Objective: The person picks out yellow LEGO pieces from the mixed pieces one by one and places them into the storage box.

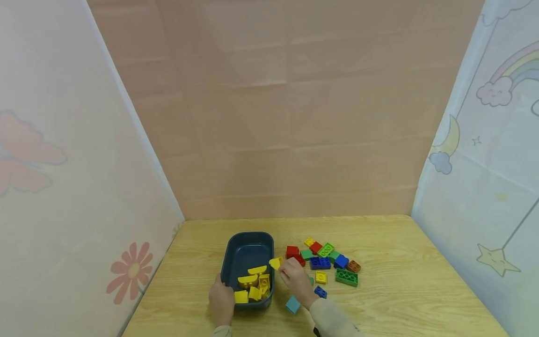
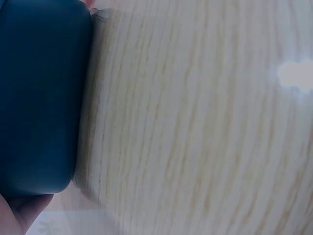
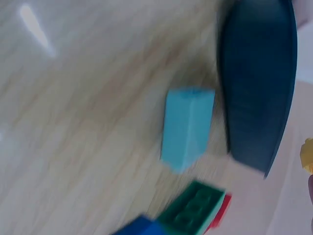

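Note:
A dark blue tray (image 1: 248, 238) stands on the table, with several yellow toy bricks (image 1: 247, 280) in its near half. My left hand (image 1: 222, 299) grips the tray's near left side; in the left wrist view a finger curls at the corner of the tray (image 2: 39, 98). Over the tray's right rim, my right hand (image 1: 298, 281) pinches a yellow brick (image 1: 275, 263). The same yellow brick (image 3: 307, 155) shows at the right edge of the right wrist view. A light blue brick (image 1: 293, 305) lies on the table just below the right hand.
Right of the tray lies a loose group of bricks, among them a red brick (image 1: 292, 252), a dark green brick (image 1: 346, 277), a yellow brick (image 1: 321, 277) and an orange-brown brick (image 1: 354, 266). A small blue brick (image 1: 320, 292) sits beside the right wrist. Patterned side walls flank the table (image 1: 400, 281).

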A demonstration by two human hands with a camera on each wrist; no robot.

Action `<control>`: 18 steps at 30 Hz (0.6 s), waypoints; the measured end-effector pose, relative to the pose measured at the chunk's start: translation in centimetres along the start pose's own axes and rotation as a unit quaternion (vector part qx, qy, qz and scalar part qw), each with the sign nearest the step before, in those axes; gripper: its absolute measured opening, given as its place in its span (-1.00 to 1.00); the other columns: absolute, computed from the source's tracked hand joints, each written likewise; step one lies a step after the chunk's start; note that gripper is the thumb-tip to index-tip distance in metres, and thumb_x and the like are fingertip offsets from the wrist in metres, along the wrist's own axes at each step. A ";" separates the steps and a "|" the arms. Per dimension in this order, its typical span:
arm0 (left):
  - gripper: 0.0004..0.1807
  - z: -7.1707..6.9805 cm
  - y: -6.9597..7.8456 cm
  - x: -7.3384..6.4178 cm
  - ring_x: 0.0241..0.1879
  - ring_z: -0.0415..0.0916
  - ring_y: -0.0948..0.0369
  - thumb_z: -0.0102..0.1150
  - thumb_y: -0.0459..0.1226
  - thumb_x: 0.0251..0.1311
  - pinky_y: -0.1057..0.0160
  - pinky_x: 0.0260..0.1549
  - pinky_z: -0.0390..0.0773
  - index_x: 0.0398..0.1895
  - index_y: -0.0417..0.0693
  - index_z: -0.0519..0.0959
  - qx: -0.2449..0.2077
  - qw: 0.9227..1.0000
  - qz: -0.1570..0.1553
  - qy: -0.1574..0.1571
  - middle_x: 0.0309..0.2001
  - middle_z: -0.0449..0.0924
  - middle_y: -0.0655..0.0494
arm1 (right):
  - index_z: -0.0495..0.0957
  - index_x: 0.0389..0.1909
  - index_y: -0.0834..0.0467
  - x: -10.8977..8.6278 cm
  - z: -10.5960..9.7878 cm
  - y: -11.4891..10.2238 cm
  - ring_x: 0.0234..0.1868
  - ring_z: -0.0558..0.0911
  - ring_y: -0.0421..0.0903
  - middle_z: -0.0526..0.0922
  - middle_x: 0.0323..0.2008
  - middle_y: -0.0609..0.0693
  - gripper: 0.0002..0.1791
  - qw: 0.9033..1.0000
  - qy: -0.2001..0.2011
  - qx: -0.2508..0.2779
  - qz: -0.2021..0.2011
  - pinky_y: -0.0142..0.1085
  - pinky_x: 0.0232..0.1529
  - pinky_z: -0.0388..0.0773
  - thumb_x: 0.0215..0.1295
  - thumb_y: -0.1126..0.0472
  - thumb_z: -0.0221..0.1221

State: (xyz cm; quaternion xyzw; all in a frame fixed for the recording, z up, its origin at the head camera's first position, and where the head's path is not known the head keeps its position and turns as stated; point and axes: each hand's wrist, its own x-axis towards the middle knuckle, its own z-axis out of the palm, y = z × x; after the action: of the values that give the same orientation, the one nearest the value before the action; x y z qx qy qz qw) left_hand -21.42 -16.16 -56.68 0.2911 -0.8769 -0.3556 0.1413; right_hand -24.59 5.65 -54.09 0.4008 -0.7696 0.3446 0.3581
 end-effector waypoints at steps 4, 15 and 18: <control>-0.51 0.1 -0.1 0.1 -0.14 0.47 -0.16 -0.01 -0.55 0.00 -0.06 -0.25 0.49 0.10 -0.48 0.30 0.000 1.000 -0.004 -0.002 -0.12 0.48 -0.36 | 0.49 -0.52 0.17 0.2 1.0 -1.6 -0.43 0.45 -0.21 0.49 -0.50 -0.05 -0.90 0.999 -0.028 0.038 -0.021 -0.49 -0.35 0.47 0.15 0.37 0.13; -0.52 0.3 -0.5 0.1 -0.22 0.50 -0.17 -0.03 -0.57 -0.05 -0.06 -0.36 0.52 0.06 -0.50 0.33 -0.020 1.000 0.020 0.007 -0.20 0.52 -0.36 | 0.55 -0.61 0.14 -0.9 3.0 -2.8 -0.49 0.43 -0.27 0.48 -0.56 -0.14 -0.83 0.992 -0.113 0.014 -0.048 -0.62 -0.39 0.37 -0.17 0.47 0.29; -0.52 0.3 -0.6 0.1 -0.23 0.50 -0.17 -0.02 -0.57 -0.05 -0.06 -0.37 0.52 0.05 -0.50 0.34 -0.018 0.999 0.025 0.011 -0.21 0.52 -0.36 | 0.58 -0.58 0.14 -1.1 3.0 -2.9 -0.47 0.44 -0.27 0.51 -0.55 -0.14 -0.85 0.989 -0.142 0.012 -0.039 -0.62 -0.38 0.37 -0.14 0.44 0.29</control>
State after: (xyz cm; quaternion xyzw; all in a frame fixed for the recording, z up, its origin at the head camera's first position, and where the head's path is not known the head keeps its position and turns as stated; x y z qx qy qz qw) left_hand -21.34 -16.44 -57.30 0.2704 -0.8757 -0.3644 0.1648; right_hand -22.44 2.34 -55.77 0.4801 -0.7922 0.2793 0.2530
